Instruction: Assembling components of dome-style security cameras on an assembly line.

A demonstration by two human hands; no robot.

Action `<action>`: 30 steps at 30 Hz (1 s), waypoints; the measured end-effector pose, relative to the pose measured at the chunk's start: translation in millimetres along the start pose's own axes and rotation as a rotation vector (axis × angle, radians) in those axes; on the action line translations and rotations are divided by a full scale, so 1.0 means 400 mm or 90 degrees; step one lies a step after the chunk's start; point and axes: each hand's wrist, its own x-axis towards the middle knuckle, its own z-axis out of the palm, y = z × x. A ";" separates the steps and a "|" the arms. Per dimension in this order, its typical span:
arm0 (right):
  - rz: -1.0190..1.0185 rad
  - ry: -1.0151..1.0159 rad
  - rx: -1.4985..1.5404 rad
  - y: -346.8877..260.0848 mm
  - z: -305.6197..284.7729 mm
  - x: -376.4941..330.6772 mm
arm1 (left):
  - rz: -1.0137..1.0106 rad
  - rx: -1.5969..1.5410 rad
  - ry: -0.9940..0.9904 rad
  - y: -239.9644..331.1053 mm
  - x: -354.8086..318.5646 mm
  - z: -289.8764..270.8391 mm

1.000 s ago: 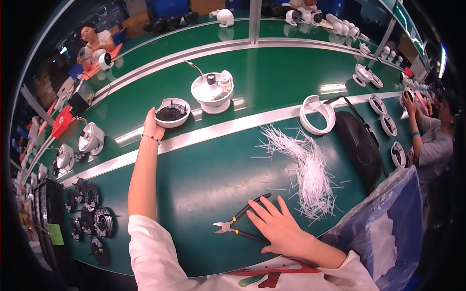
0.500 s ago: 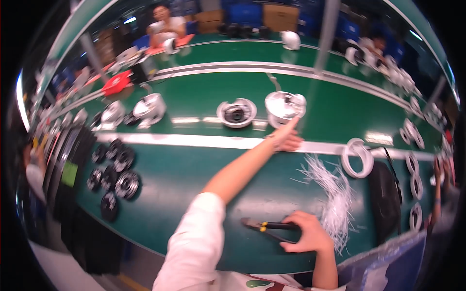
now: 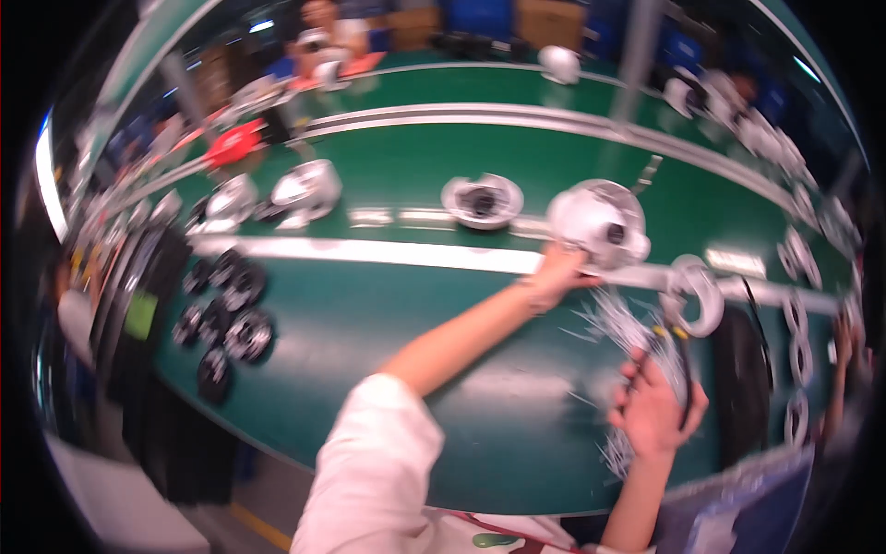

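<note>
In the head view, the left hand (image 3: 558, 272) now grips the white housing (image 3: 589, 223) from below, over the rail (image 3: 406, 251) on the worktop's (image 3: 369, 323) far edge; half a second ago the housing stood upright beyond the rail, and now it is tipped, its cable slanting to the right. The right hand (image 3: 653, 415) is closed round the pliers (image 3: 685, 365), which lay on the worktop with their tips leftward and are now raised, tips toward the far edge; whether their jaws are parted is too blurred to tell. Counted out: one heap of white strips (image 3: 616, 316), partly behind the right hand; one ring (image 3: 709, 300) near the far edge; one black case (image 3: 741, 388) toward the right edge, three slim rings (image 3: 801, 358) past it; seven black discs (image 3: 249, 334) near the left edge; beyond the rail, one bowl (image 3: 480, 222) with a black insert.
</note>
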 end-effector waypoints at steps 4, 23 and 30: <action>0.121 -0.117 0.022 0.035 -0.013 0.040 | -0.092 0.173 -0.031 0.111 -0.155 -0.027; 0.053 -0.001 0.012 0.006 -0.046 -0.002 | -0.140 0.302 -0.130 0.068 -0.200 0.004; 0.039 0.009 -0.012 0.009 -0.040 -0.011 | -0.172 0.249 -0.092 0.070 -0.191 0.028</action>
